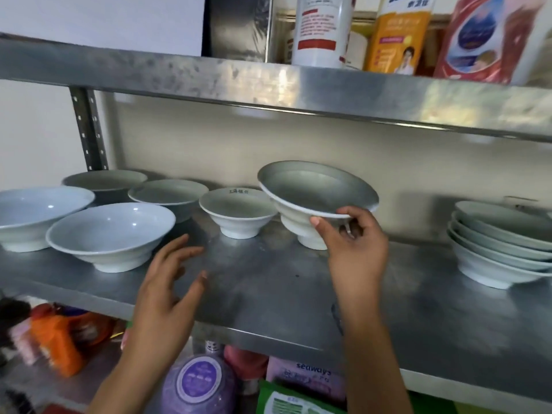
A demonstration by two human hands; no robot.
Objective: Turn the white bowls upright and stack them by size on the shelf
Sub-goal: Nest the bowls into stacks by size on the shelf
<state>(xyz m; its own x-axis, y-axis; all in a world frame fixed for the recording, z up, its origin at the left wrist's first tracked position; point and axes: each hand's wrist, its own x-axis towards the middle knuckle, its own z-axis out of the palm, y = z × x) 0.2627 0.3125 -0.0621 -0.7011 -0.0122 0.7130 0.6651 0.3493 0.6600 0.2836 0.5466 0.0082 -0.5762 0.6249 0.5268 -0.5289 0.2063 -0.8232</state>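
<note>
My right hand [354,243] pinches the near rim of a white bowl [310,189], which is upright and tilted over the metal shelf [268,282]; I cannot tell whether its foot touches the shelf. A small white bowl [237,209] stands upright just left of it. Farther left stand several more upright bowls, the nearest one [110,231] at the front. A stack of several upright bowls [501,243] sits at the right end. My left hand [170,279] hovers above the shelf's front, fingers spread and holding nothing.
The upper shelf [298,85] hangs low over the bowls and carries bottles and packets [397,34]. Below the bowl shelf are a purple tub [197,383], an orange item [59,339] and green and pink packets. A slotted upright post [89,130] stands at the left rear.
</note>
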